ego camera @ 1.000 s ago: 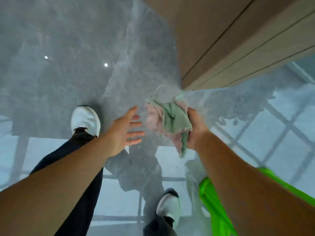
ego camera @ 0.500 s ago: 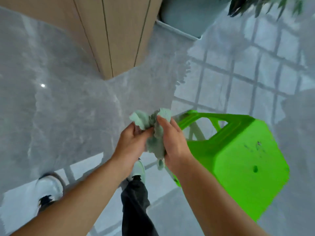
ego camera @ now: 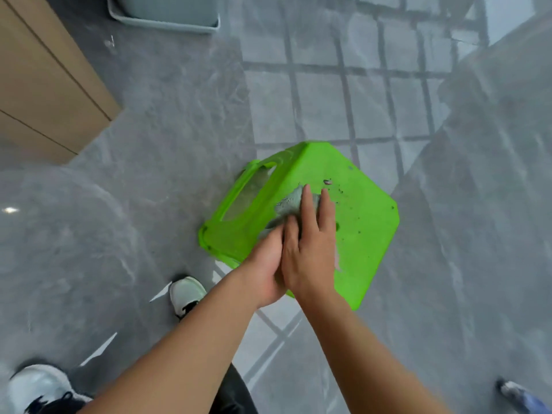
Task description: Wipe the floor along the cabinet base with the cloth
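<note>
The pale green cloth [ego camera: 288, 204] lies bunched on top of a bright green plastic stool [ego camera: 367, 222]. My right hand [ego camera: 310, 249] rests on it with straight fingers pressing it down. Beside it, my left hand [ego camera: 264, 267] touches the cloth's near edge, with its fingertips hidden under the right hand. The wooden cabinet [ego camera: 44, 85] stands at the upper left, its base meeting the glossy grey floor [ego camera: 167, 130]. Both hands are well away from that base.
Dark specks dot the stool top. A grey-green bin [ego camera: 167, 13] stands against the far edge past the cabinet corner. My white shoes [ego camera: 186, 294] [ego camera: 38, 386] are at the lower left. Another shoe [ego camera: 513, 392] shows at the bottom right.
My view swung from the cabinet base to the stool. Both hands gathered the cloth, carried it right and set it down on the stool top.
</note>
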### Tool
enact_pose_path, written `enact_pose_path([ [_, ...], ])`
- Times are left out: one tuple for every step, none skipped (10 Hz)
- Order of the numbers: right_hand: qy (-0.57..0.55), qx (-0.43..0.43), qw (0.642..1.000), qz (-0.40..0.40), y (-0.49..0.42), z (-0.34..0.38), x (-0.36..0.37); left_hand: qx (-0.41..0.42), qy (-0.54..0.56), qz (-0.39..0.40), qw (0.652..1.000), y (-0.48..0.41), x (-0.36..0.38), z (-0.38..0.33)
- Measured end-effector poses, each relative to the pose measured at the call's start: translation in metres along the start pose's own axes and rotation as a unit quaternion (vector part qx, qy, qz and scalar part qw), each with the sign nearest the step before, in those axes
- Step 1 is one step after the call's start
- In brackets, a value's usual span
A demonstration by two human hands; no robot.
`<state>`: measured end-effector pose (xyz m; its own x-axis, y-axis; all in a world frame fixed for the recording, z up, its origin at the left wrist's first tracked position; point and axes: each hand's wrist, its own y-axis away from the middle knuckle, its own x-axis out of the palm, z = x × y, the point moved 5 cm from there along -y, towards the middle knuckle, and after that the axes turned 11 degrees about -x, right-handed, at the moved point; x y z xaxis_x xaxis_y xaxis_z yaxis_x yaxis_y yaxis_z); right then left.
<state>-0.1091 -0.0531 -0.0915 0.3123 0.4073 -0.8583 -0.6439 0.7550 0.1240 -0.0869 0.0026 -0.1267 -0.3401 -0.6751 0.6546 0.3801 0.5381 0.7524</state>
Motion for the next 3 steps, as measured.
enact_pose_path([
  [0.071,0.04,0.982,0.171,0.012,-0.033,0.034,-0.042,-0.069,-0.137,0.987,-0.007,-0.035,0.005],
  [0.081,0.057,0.97,0.223,0.005,-0.038,0.04,-0.017,-0.187,-0.218,0.958,0.016,-0.049,-0.004],
  [0.109,0.105,0.94,0.305,-0.006,-0.02,0.016,0.022,-0.223,-0.256,0.94,0.063,-0.041,-0.013],
])
